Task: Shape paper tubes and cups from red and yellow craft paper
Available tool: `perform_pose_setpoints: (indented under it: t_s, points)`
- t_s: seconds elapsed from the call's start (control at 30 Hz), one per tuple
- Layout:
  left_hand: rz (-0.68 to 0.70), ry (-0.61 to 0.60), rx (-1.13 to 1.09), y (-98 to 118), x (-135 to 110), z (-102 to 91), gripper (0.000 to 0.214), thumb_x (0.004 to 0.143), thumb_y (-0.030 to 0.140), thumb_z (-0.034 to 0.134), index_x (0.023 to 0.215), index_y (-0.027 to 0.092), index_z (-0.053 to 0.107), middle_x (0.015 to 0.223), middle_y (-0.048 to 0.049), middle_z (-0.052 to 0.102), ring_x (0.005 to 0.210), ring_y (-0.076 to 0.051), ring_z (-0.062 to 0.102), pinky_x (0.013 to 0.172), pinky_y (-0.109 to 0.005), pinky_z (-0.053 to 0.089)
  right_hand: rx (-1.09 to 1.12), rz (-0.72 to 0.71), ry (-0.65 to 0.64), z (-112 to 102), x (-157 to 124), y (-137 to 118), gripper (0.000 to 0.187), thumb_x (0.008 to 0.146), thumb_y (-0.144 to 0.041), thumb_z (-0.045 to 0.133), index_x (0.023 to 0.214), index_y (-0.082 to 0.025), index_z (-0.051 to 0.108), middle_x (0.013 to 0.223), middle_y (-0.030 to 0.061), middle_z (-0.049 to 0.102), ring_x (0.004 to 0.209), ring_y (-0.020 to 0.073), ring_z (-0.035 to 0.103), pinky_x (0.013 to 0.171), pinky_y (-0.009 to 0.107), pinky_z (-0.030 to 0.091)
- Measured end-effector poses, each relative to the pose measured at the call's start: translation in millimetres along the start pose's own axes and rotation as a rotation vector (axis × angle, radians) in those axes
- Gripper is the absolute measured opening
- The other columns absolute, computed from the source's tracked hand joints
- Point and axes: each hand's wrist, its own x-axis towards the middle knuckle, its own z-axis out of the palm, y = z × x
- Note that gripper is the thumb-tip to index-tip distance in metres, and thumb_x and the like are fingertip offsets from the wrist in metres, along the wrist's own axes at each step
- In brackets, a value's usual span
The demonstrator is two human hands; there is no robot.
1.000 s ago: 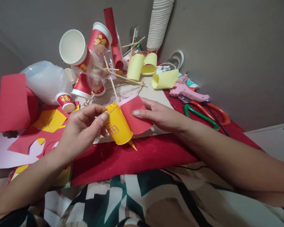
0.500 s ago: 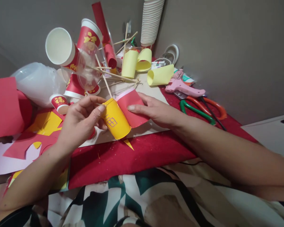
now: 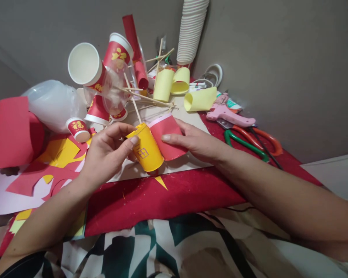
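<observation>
A yellow paper-covered cup [image 3: 150, 154], marked with a purple character, is pinched at its upper edge by my left hand [image 3: 111, 152]. It tilts, and a thin wooden stick [image 3: 136, 109] rises behind its top edge; I cannot tell whether the two are joined. My right hand [image 3: 198, 141] grips a red paper-covered piece [image 3: 166, 141], shaped like a cup, with a pale pink top edge. Its thumb lies across the front, while the other fingers are hidden behind. The red piece leans against the yellow cup's right side.
Behind stand red and white paper cups [image 3: 118, 52], pale yellow paper tubes [image 3: 164, 85] and a tall cup stack [image 3: 191, 33]. To the right lie a pink glue gun [image 3: 230, 115] and scissors [image 3: 248, 148]. Paper scraps [image 3: 60, 152] cover the left side of the red cloth [image 3: 197, 185].
The whole view has shifted, so everything sits slightly lower and further right. Both hands keep their hold; the red piece is turned a little more upright beside the yellow cup.
</observation>
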Motion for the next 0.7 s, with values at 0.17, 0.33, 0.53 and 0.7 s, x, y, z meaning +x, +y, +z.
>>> perform_pose_setpoints:
  t_s: [0.17,0.33,0.53,0.7]
  points:
    - [0.037,-0.016,0.053,-4.9,-3.1,1.8,0.023,0.084,0.032,0.075,0.095,0.014,0.067,0.080,-0.0019,0.073,0.054,-0.010,0.064,0.050,-0.019,0.055,-0.115,-0.022,0.014,-2.4,0.7,2.6,0.059,0.081,-0.050,0.079,0.128,-0.023,0.058,0.118,0.0066,0.071,0.109,0.0270,0.066,0.098,0.044,0.053]
    - [0.054,-0.023,0.080,-13.9,-5.6,1.5,0.023,0.087,0.033,0.072,0.101,0.015,0.069,0.088,-0.0045,0.073,0.063,-0.013,0.067,0.053,-0.021,0.057,-0.221,-0.063,0.039,-4.1,1.1,4.7,0.067,0.080,-0.049,0.080,0.136,-0.022,0.054,0.119,0.0068,0.071,0.116,0.0282,0.064,0.103,0.045,0.052]
    - [0.081,-0.031,0.073,-18.9,-6.4,1.6,0.017,0.089,0.028,0.069,0.100,0.016,0.069,0.090,-0.0033,0.074,0.066,-0.011,0.067,0.055,-0.019,0.053,-0.336,0.010,0.080,-5.5,-0.4,4.5,0.092,0.075,-0.057,0.081,0.151,-0.023,0.042,0.125,0.0088,0.070,0.112,0.0293,0.067,0.105,0.050,0.051]
    - [0.102,-0.020,0.089,-20.7,-7.6,1.3,0.015,0.089,0.026,0.069,0.100,0.016,0.070,0.092,-0.0029,0.075,0.077,-0.013,0.069,0.062,-0.020,0.055,-0.412,0.014,0.114,-6.1,-1.2,5.9,0.101,0.074,-0.061,0.080,0.157,-0.026,0.035,0.132,0.0102,0.066,0.119,0.0321,0.064,0.109,0.055,0.048]
